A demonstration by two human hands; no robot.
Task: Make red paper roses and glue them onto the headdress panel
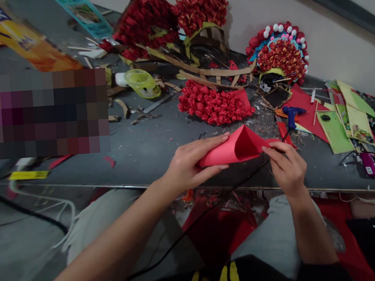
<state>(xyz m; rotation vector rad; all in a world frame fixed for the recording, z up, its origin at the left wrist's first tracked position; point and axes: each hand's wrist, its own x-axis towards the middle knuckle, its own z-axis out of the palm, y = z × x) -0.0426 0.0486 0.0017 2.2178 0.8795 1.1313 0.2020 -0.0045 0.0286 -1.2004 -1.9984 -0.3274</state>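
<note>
A sheet of red paper point(222, 152), curled into a hollow cone-like shape, is held just above the near edge of the table. My left hand point(192, 160) wraps round its left end, thumb below and fingers along the top. At the right, my right hand point(287, 163) pinches the paper's corner between thumb and fingertips. The open mouth of the curl faces right and toward me. Just beyond the paper lies a cluster of red paper flowers point(212, 104) on a red backing.
Headpieces covered in red flowers point(202, 6) stand along the wall. A blue glue gun point(291, 115) and green card pieces point(334, 132) lie at the right. A yellow tub point(142, 83) and cardboard strips point(195, 67) are further back. A black cable point(193, 225) crosses my lap.
</note>
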